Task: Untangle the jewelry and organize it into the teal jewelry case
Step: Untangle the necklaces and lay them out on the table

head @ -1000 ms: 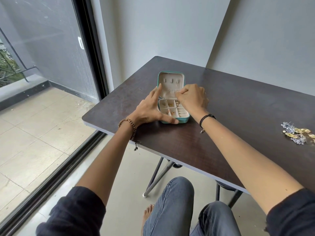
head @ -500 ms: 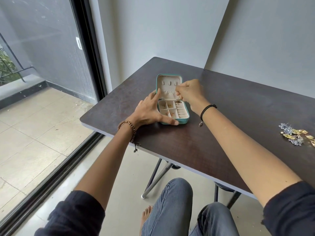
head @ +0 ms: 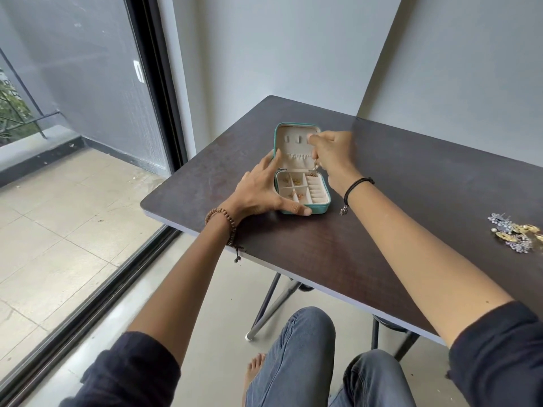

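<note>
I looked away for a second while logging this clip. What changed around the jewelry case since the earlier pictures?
The right hand lifted from the case's tray up to the open lid, its fingers pinched on a small piece of jewelry that dangles below them. The left hand stayed braced against the teal jewelry case, which did not move. The tangled jewelry pile stayed at the table's right.

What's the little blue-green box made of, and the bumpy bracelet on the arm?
The teal jewelry case looks like smooth faux leather or plastic outside, with a slight sheen, and a soft cream velvety lining inside; I can't be sure. The beaded bracelet on the left wrist looks like wood: small round brown beads with a dull, matte surface.
</note>
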### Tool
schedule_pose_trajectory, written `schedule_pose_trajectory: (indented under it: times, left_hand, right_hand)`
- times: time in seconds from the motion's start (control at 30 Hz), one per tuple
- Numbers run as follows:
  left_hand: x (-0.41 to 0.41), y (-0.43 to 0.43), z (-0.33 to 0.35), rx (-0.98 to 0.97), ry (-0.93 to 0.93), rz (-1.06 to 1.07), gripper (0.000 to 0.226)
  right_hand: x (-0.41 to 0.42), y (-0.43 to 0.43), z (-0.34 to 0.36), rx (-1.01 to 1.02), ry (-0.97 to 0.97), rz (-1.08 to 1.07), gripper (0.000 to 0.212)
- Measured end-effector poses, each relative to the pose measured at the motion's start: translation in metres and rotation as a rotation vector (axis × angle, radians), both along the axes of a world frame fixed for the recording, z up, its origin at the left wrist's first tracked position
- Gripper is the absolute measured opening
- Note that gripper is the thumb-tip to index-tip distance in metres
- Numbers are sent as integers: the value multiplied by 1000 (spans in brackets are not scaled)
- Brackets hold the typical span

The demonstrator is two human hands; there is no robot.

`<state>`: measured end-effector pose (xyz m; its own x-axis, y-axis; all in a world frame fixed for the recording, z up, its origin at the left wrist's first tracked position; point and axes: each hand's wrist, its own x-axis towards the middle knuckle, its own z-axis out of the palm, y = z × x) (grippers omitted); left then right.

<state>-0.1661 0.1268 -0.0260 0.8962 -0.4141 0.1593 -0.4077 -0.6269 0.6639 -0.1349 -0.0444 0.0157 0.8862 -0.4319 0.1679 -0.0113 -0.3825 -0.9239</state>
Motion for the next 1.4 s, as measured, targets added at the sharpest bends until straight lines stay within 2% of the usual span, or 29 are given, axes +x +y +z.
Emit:
schedule_pose_trajectory:
  times: [0.17,0.37,0.53,0.63,0.73,0.8,0.87,0.93,1.03,1.07,1.27,1.4]
  left_hand:
    - [0,0,1,10,0,1,136]
    - [-1,2,-2,-4,33,13,146]
    - [-4,10,-7,-112,85,-14,137]
    - [-18,9,-2,-134,49,9,119]
    - [-30,1,7,-254,-55,74,82]
    - [-37,-9,16,-368,-69,82,58]
    - [-42,-20,29,-401,-52,37,43]
    - [-47,-34,41,-418,37,-60,45]
    - [-53,-55,48,-420,241,-202,65]
    - [-57,-62,50,-423,277,-243,65]
    - [-79,-87,58,-558,312,-290,28]
    - [-88,-95,60,-590,348,-310,17]
  right_hand:
    - [1,4,1,83,-82,-13,16]
    - [-14,0,3,92,-64,64,12]
    - [-39,-13,9,83,-63,174,11]
    - [-55,-20,13,90,-63,194,12]
    - [-70,-26,18,99,-49,208,12]
    - [-83,-30,23,100,-44,226,12]
    - [-94,-33,28,116,-51,243,12]
    - [-105,-36,34,128,-66,256,13]
    - [-118,-42,43,171,-83,265,17]
    - [-122,-45,45,191,-86,269,18]
    - [-145,-66,52,195,-107,228,17]
    - [-159,-83,50,163,-107,150,19]
